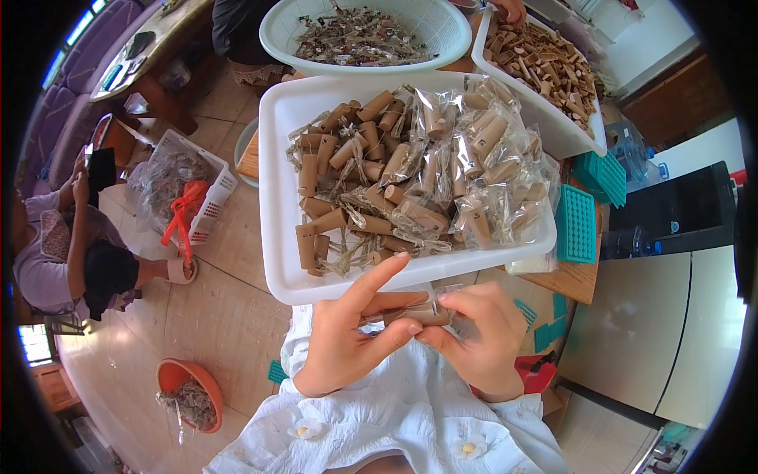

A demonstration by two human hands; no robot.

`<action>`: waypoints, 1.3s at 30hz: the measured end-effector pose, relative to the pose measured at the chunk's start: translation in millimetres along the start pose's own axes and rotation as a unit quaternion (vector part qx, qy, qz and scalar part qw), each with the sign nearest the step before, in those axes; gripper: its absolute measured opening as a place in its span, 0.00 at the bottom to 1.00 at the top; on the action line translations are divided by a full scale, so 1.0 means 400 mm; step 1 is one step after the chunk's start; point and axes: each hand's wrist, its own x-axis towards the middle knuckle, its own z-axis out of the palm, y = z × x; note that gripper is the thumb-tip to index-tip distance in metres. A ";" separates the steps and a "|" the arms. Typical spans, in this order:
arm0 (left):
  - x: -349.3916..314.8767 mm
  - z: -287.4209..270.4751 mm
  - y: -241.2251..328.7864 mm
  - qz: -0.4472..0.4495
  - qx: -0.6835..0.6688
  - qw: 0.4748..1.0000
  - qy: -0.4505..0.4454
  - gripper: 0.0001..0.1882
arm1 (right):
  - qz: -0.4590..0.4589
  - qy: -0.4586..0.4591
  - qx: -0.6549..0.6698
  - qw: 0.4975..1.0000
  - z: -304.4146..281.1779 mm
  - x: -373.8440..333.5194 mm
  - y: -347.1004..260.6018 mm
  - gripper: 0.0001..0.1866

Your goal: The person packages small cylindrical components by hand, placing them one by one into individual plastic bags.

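Note:
A tan cylinder (420, 314) with a clear plastic bag around it lies sideways between my hands, just below the near edge of a white tray (410, 279). My left hand (345, 338) grips its left part between thumb and fingers, with the index finger stretched out toward the tray. On the other side, my right hand (487, 336) pinches the clear plastic at the bag's right end. Loose tan cylinders with stringy cord (325, 154) fill the tray's left and middle. Several bagged cylinders (489, 136) are heaped on its right.
Behind the tray stand a pale mesh basin (276, 55) and a white bin of tan pieces (537, 67), where another person's hand (512, 9) reaches in. Green racks (576, 225) sit right. Leftward are a seated person (71, 245), a white basket (221, 186) and an orange bucket (170, 371).

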 end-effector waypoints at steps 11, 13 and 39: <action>-0.001 0.002 -0.003 0.022 0.016 0.996 0.082 0.31 | -0.045 -0.029 -0.037 0.998 -0.015 0.008 -0.007 0.24; -0.003 -0.004 0.002 -0.017 0.008 0.998 0.056 0.31 | -0.050 -0.037 -0.018 0.998 -0.003 0.006 -0.007 0.24; -0.009 0.022 -0.034 0.063 -0.217 0.971 0.078 0.34 | 0.032 0.006 0.196 0.980 0.052 0.012 0.018 0.19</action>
